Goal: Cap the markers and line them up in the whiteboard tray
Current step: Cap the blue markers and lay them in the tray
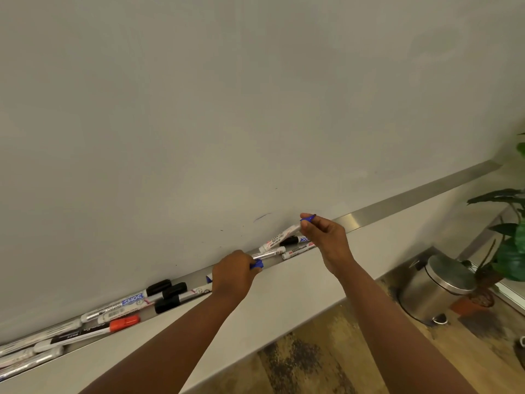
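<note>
The left hand (233, 273) is curling its fingers around a blue cap (257, 264) at the end of a marker (268, 254) lying in the tray (352, 221). At two o'clock from it, the right hand (326, 237) is pinching a small blue piece (308, 217) above three more markers (289, 241). At eight o'clock, capped markers (125, 304) are lying bunched in the tray under the whiteboard (255, 95). A steel bin (437, 288) is standing on the floor at four o'clock.

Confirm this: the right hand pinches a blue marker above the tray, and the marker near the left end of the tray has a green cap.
Wrong on the cap: the head view shows it is orange-red, not green. The right hand does pinch a blue marker above the tray.
</note>
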